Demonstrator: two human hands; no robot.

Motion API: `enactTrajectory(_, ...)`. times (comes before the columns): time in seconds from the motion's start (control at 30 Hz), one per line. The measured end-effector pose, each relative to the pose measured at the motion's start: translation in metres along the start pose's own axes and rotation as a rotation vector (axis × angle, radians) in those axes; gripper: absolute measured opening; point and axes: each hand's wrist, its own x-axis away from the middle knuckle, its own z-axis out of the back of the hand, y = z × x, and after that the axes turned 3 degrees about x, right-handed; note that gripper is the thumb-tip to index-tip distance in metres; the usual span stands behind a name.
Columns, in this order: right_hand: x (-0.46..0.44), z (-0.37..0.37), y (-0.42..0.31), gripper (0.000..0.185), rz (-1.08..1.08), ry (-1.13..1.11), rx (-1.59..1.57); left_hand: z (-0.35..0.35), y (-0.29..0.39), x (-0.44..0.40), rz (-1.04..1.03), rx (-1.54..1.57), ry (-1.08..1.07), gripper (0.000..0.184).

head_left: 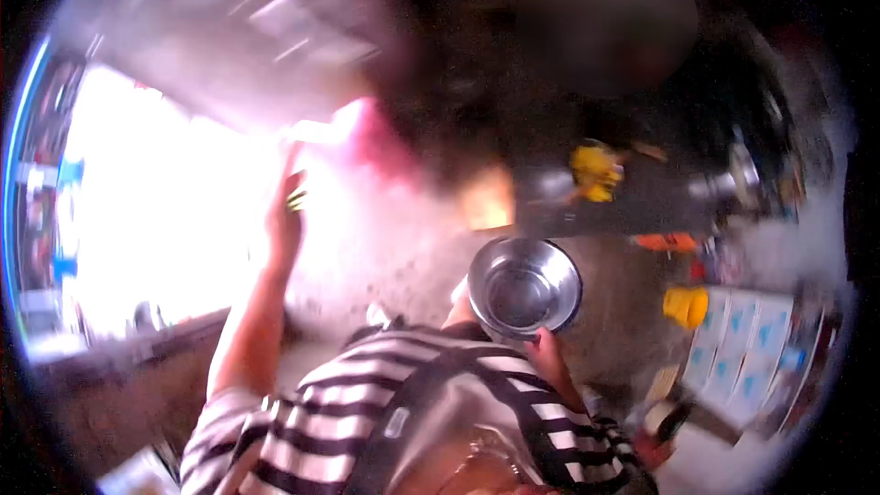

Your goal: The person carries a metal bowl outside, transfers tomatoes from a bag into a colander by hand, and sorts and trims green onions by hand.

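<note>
A shiny round metal bowl (524, 288) is in front of my body, its inside facing up, with nothing I can make out in it. My right hand (543, 345) grips its near rim. To the left, my left hand (286, 206) is raised at the end of an outstretched arm, against a very bright opening. Motion and glare smear its fingers. Beside it is a small yellow-green and dark striped patch (295, 198) that I cannot identify. A blurred pink-white shape (344, 128) lies just beyond the fingers.
A dark counter (550, 220) beyond the bowl bears a yellow object (598, 171) and blurred metallic items (733, 174). At the right are a yellow container (686, 306) and a white drawer cabinet (741, 344). The bright opening (174, 211) fills the left side, above a low ledge (137, 353).
</note>
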Motion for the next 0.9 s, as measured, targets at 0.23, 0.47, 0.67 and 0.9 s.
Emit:
enactTrajectory(0.23,-0.078,-0.187,-0.171,0.012,-0.577,-0.452,-0.616,0.197,-0.043,0.134,0.273,-0.377,-0.033,0.07)
enactTrajectory(0.47,-0.151,-0.321,-0.429,0.026,-0.414,-0.536,-0.397,0.319,-0.101,0.221,0.65,-0.183,0.338,0.037)
enactTrajectory(0.67,-0.207,-0.422,-0.6,0.023,-0.146,-0.734,-0.235,0.376,-0.176,0.193,0.649,-0.231,0.474,0.03)
enactTrajectory(0.9,-0.312,-0.592,-0.747,0.024,-0.063,-0.857,-0.046,0.476,-0.233,0.109,1.033,-0.177,0.56,0.032)
